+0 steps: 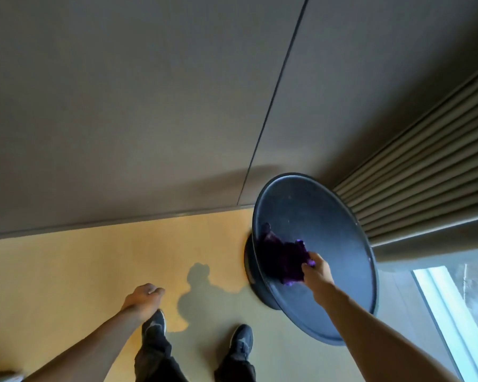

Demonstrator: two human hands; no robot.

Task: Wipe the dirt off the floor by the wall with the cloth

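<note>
Tabletop (329, 216): cloth (283, 257) under right hand (316, 268)

Seen from above, a person's two bare forearms enter from the bottom edge, with no sleeves, watch or jewellery visible on either. The left hand (144, 297) sits at about 7 o'clock in the view, the right hand (316, 268) at about 4 o'clock. Below them, at 6 o'clock, are two legs in loose black trousers (155, 357) of a matte fabric, creased at the ankles. The feet wear dark grey lace-up trainers (242, 339) with a thin paler edge along the sole.
</note>
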